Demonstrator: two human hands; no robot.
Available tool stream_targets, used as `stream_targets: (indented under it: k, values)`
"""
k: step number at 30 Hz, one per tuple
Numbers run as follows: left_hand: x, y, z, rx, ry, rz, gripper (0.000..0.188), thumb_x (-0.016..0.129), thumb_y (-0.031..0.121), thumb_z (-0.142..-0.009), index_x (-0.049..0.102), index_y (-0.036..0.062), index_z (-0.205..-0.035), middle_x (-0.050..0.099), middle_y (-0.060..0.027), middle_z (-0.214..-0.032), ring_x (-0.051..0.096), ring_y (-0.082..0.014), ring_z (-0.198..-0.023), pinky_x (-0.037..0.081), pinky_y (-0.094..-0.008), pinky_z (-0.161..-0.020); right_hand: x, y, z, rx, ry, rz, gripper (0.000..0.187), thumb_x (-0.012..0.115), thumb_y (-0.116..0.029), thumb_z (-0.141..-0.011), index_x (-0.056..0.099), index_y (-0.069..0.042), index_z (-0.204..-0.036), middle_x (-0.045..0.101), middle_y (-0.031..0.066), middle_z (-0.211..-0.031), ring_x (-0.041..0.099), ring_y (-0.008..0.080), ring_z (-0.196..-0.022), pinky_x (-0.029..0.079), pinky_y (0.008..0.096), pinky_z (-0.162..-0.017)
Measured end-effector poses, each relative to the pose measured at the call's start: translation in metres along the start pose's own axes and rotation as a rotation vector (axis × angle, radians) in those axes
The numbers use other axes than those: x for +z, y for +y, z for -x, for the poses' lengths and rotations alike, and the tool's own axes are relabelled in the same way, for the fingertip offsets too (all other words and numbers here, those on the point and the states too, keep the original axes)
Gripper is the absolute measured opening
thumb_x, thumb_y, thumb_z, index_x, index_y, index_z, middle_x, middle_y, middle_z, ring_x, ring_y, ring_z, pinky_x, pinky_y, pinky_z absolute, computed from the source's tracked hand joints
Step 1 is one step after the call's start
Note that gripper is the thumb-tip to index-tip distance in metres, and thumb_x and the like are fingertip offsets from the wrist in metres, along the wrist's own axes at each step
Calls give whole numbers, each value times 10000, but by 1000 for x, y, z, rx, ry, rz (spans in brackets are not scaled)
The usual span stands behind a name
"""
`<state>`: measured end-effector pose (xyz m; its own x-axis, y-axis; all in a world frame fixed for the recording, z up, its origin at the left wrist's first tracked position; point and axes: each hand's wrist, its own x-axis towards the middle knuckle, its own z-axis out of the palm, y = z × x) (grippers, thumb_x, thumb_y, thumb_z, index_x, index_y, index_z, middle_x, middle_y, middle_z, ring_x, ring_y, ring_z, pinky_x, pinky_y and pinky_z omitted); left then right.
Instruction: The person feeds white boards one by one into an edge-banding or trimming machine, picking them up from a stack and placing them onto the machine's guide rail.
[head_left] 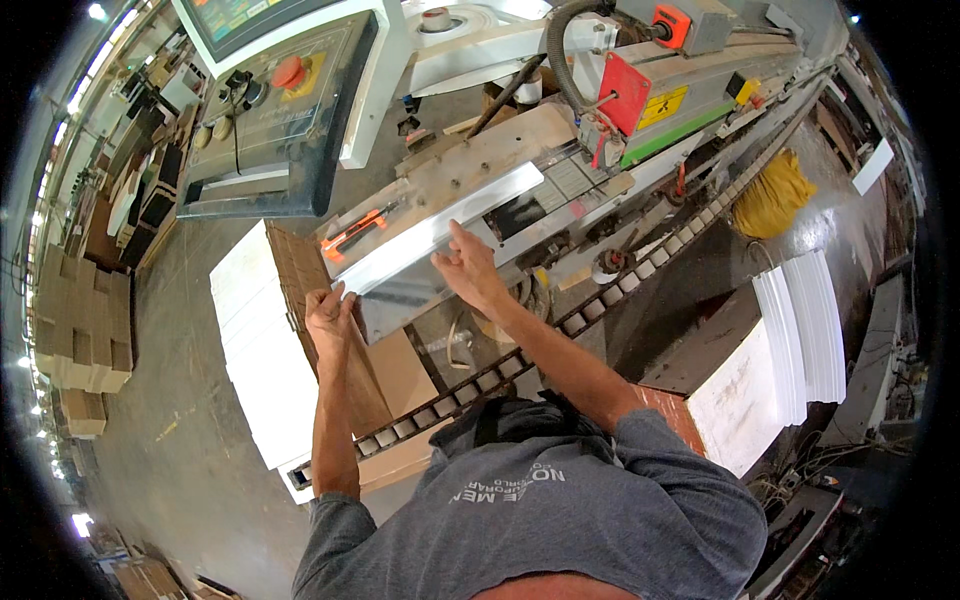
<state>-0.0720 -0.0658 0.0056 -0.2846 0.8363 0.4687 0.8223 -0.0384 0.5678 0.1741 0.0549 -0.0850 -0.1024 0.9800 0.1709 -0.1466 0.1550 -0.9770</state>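
Note:
A long, glossy white strip (445, 222) lies slantwise on the metal bed of a machine. My left hand (329, 318) is closed on its near left end, thumb and fingertips at the edge. Over the strip's near long edge, my right hand (468, 268) has its index finger stretched out and the other fingers loosely bent; nothing shows in it. Whether its fingertip touches the strip, I cannot tell. An orange-handled tool (352, 236) lies on the bed beyond the strip, close to its left end.
A control panel (275, 120) with a red knob (289, 72) stands at the far left. White boards (262, 350) are stacked left of my left arm. A cable chain (590, 312) crosses in front of the bed. More white panels (790, 345) and a yellow sack (775, 197) sit at right.

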Motion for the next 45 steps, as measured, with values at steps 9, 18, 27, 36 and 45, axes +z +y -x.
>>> stream_targets:
  k: [9, 18, 27, 36, 45]
  values:
    - [26, 29, -2, 2, 12, 1, 244, 789, 135, -824, 755, 23, -1038, 568, -122, -887, 593, -259, -795, 500, -362, -715, -32, -96, -7, 16, -41, 545, 728, 707, -285, -872, 424, 105, -1417, 566, 221, -1120, 598, 284, -873, 497, 380, -848]
    - [92, 76, -25, 105, 3, -57, 238, 803, 151, -811, 764, 58, -1026, 597, -109, -855, 603, -251, -768, 502, -362, -689, -102, -80, -46, -7, 95, 416, 715, 717, -297, -894, 427, 68, -1435, 605, 175, -1041, 622, 226, -843, 538, 348, -771]
    - [160, 141, -45, 202, 43, -121, 269, 822, 216, -764, 769, 84, -992, 585, -101, -841, 593, -297, -829, 484, -396, -757, -194, -126, -19, -95, -19, 386, 557, 690, -189, -891, 519, 33, -1373, 645, 216, -1123, 634, 218, -793, 544, 361, -716]
    - [227, 194, -66, 165, -14, -41, 207, 772, 168, -824, 765, 55, -998, 633, -140, -987, 619, -329, -881, 507, -412, -788, -437, -166, 119, -67, 425, 919, 454, 695, -69, -844, 603, 2, -1283, 608, 197, -1303, 580, 365, -1162, 478, 444, -1000]
    - [242, 238, -39, 278, -210, 358, 224, 714, 6, -845, 731, 22, -1067, 621, -129, -1013, 637, -237, -849, 531, -325, -670, -680, -180, 245, 454, 638, 1684, 652, 811, -206, -725, 581, -45, -1313, 618, 183, -1252, 495, 400, -1190, 440, 503, -1001]
